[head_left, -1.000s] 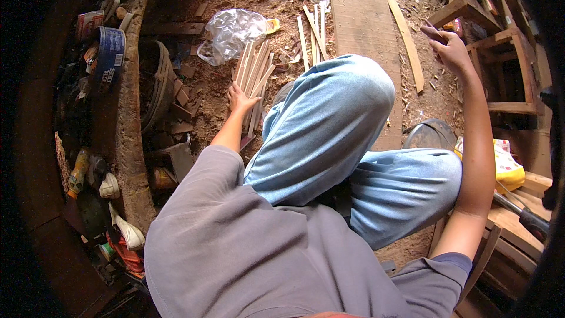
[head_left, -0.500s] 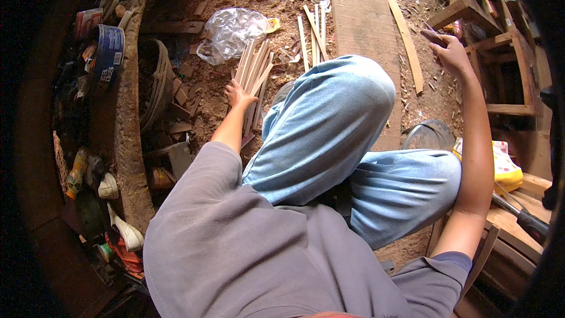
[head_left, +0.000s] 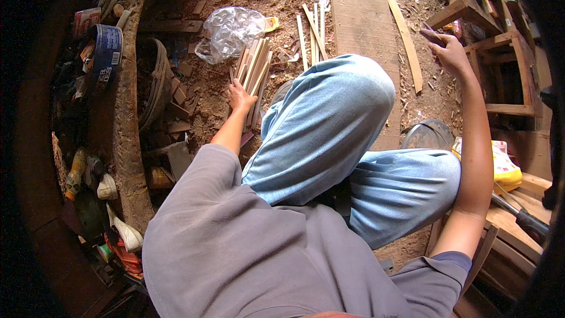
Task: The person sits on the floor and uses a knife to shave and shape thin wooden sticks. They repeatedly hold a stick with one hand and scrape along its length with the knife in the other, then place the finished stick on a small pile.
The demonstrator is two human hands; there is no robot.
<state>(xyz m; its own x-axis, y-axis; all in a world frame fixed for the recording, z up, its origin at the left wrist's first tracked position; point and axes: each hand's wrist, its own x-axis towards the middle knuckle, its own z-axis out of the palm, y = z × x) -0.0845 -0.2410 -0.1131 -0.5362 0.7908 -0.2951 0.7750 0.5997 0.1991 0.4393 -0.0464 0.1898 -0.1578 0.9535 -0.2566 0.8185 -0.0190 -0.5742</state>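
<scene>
My left hand (head_left: pixel 240 98) is closed around the near-left side of a bundle of thin wooden strips (head_left: pixel 254 66), beside my left knee. The strips stand close together, their pale ends pointing away from me. My right hand (head_left: pixel 451 54) is raised out to the right, past my right knee. Its fingers grip a small, dark, flat piece (head_left: pixel 432 36) with a narrow tip; its kind is unclear. Just beyond the bundle lies a crumpled clear plastic bag (head_left: pixel 231 29).
A wide plank (head_left: pixel 360 17) runs away from me, with loose strips (head_left: pixel 313 32) to its left and a long slat (head_left: pixel 405 44) to its right. Wooden frames (head_left: pixel 506 73) stand at the right. A beam (head_left: pixel 126 100) and a blue tin (head_left: pixel 107 50) are at the left.
The strips under my left hand have been drawn into a tighter, straighter bundle, and the fingers have closed more around it. My right hand has barely moved.
</scene>
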